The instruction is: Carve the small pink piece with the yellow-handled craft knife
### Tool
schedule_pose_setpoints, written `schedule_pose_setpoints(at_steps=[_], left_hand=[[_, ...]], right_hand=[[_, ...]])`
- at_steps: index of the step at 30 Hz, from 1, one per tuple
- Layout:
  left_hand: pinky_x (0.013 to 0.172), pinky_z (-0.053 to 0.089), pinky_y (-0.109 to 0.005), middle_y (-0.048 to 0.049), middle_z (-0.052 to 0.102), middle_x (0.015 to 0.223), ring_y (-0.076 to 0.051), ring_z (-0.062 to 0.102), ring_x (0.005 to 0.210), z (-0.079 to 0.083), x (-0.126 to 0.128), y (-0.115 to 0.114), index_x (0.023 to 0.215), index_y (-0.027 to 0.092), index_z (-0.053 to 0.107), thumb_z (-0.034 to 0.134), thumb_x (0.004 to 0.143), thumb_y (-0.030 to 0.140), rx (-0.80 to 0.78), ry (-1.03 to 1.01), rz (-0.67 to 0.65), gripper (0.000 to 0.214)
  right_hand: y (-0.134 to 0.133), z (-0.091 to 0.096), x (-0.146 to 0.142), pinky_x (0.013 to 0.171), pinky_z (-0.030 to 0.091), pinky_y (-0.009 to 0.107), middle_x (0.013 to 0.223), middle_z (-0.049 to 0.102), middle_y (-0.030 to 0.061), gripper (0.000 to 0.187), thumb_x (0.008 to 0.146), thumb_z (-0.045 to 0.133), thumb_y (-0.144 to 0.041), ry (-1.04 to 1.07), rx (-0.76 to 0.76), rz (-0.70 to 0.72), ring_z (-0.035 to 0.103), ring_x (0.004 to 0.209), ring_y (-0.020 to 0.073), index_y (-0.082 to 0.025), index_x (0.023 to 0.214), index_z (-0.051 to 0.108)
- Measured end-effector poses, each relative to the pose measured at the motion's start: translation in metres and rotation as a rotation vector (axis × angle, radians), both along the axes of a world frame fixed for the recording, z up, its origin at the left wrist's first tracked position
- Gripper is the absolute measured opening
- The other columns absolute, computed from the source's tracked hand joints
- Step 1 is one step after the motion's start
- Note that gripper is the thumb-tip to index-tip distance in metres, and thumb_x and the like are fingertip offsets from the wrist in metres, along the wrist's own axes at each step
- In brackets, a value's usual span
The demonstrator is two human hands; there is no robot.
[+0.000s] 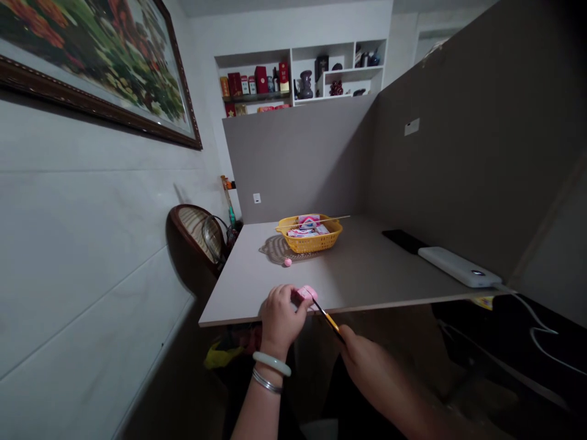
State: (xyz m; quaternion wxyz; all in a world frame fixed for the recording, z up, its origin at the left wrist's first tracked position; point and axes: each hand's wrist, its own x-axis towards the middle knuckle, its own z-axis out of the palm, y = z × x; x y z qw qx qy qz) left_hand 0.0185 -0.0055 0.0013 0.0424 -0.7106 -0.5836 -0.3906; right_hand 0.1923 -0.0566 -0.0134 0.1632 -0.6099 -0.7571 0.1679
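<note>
Close to the table's front edge, my left hand is closed on a soft-looking pink lump, with fingers and thumb on its left side. My right hand grips a slim tool with a yellow and black handle. Its dark, narrow tip touches the lump's right side; whether it has gone in, I cannot tell. A small pink ball rests on the table beyond my left hand. Farther back stands a yellow plastic basket holding several pink and white packets.
A thin stick lies across the basket's rim. On the right of the table are a white power bank with a cable and a flat black object. Grey partitions border the back and right.
</note>
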Motion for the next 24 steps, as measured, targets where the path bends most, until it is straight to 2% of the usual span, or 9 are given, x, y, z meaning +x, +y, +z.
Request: schedule_pose_setpoints(at_steps=[2,8,14,20,24], left_hand=[[0.074,0.042,-0.030,-0.0035,0.063,0.088,-0.020,0.057,0.087,0.001,0.001,-0.001,0.087,0.021,0.058,0.061,0.082,0.039,-0.009,0.002,0.004,0.019],[0.073,0.042,-0.029,-0.0027,0.063,0.088,-0.019,0.058,0.085,0.001,-0.001,0.002,0.087,0.022,0.057,0.059,0.084,0.038,-0.010,-0.001,0.019,0.017],[0.074,0.042,-0.029,-0.0034,0.063,0.089,-0.019,0.058,0.088,0.001,0.000,0.001,0.088,0.021,0.058,0.060,0.084,0.040,-0.013,0.011,0.004,0.019],[0.073,0.042,-0.029,-0.0038,0.063,0.088,-0.019,0.058,0.086,0.001,0.000,0.002,0.088,0.022,0.058,0.057,0.085,0.039,-0.010,0.012,0.022,0.018],[0.073,0.042,-0.028,-0.0038,0.063,0.090,-0.019,0.058,0.088,-0.001,-0.001,0.002,0.090,0.022,0.058,0.058,0.084,0.039,0.012,0.015,0.008,0.018]], right_hand=[[0.000,-0.001,0.001,0.056,0.027,0.024,0.083,0.070,0.0079,0.023,0.095,0.030,-0.021,-0.015,0.017,-0.016,0.067,0.077,0.0187,-0.019,0.089,0.052],[0.016,0.009,-0.011,0.055,0.026,0.025,0.086,0.071,0.0091,0.023,0.095,0.030,-0.021,-0.027,0.046,0.007,0.068,0.078,0.0191,-0.018,0.096,0.054],[0.000,-0.002,0.005,0.057,0.028,0.024,0.081,0.070,0.0075,0.022,0.095,0.032,-0.022,0.015,0.010,0.011,0.067,0.077,0.0183,-0.019,0.087,0.052],[0.014,0.013,-0.010,0.058,0.028,0.023,0.089,0.070,0.0095,0.023,0.096,0.031,-0.022,-0.014,0.041,0.009,0.067,0.081,0.0180,-0.018,0.096,0.053],[0.008,0.005,-0.002,0.058,0.028,0.023,0.085,0.070,0.0080,0.022,0.096,0.031,-0.021,-0.003,0.015,0.017,0.067,0.078,0.0179,-0.019,0.092,0.053]])
